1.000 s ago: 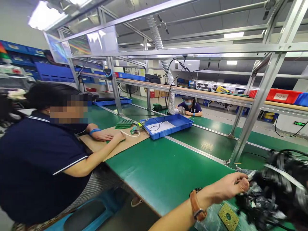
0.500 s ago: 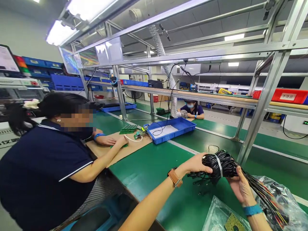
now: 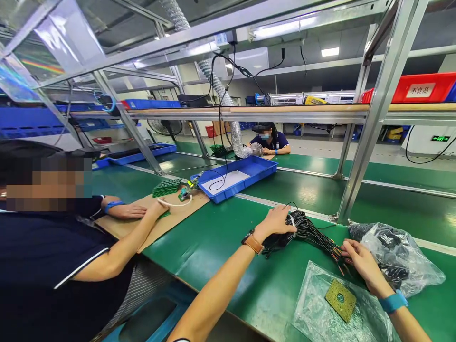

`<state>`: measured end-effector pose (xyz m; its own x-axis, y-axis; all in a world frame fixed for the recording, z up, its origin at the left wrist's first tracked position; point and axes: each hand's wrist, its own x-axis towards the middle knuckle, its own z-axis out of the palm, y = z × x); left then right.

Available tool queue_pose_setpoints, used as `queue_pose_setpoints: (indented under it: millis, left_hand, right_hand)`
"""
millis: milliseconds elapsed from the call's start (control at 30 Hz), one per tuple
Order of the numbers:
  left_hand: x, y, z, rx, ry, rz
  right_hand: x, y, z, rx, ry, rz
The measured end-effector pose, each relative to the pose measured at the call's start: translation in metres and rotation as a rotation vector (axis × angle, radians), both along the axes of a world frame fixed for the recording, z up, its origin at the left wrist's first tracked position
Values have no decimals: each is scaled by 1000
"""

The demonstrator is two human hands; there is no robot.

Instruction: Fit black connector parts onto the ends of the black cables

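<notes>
A bundle of black cables [image 3: 309,229], tied with a pale band, lies on the green bench top. My left hand [image 3: 276,223], with a brown watch strap at the wrist, grips the bundle near the band from above. Over at the bundle's right end, thin wires fan out with orange and red tips. My right hand [image 3: 361,260], a blue band around its wrist, has its fingers closed on those wire ends. Just below lies a clear plastic bag [image 3: 308,297] with a yellowish sponge [image 3: 341,300] that has a hole in its middle.
A crumpled clear bag with black contents [image 3: 402,256] sits to the right. Beyond the cables is a blue tray [image 3: 245,187] holding white paper. A co-worker [image 3: 107,266] works with green circuit boards at left; another person [image 3: 274,140] sits opposite. Metal posts [image 3: 370,142] carry a shelf.
The cable bundle has come down from the air onto the bench. My right hand has moved from under the bundle to its wire ends. The view has turned right and lower.
</notes>
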<state>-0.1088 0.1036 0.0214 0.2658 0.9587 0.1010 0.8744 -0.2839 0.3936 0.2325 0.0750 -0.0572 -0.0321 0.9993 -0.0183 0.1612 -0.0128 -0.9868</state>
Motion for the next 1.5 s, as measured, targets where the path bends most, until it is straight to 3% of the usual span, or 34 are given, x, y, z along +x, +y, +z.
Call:
queue_pose_setpoints:
  millis: [100,167,267,467,600,700,733,833,900,1033,1167,1300,1500]
  left_hand:
    - [52,4,-7,71,57,-153]
    - [81,10,-18,136,245,-268]
    - [103,26,-32,135,433,-235]
    - [83,44,-28,73,435,-337]
    - [69,37,-14,-25,434,-484]
    - [67,43,2,-203,351,-581]
    - [67,49,8,-262,310,-550]
    - [72,70,18,-233,295,-170]
    - [78,83,15,-217,336,11]
    - [88,95,-3,-305,384,75]
    - [89,89,-9,-311,369,-37]
    - [84,73,-1,-237,332,-164]
    - [80,25,11,-124,379,-291]
  right_hand:
    - [0,4,-2,69,-186,-74]
    - [0,3,-3,122,-280,-94]
    - [2,-4,-4,185,-368,-66]
    - [6,-12,-8,267,-435,-14]
    - [5,-13,-12,305,-453,0]
    - [4,-14,-16,324,-477,-3]
    - [4,-14,-16,332,-489,-4]
    - [3,-16,-17,356,-523,3]
    - [3,-17,-17,367,-539,12]
    - [2,-20,-15,382,-555,29]
    - [3,-21,-11,388,-566,35]
    - [4,-25,-4,395,-570,67]
    - [-17,-50,11,577,-654,369]
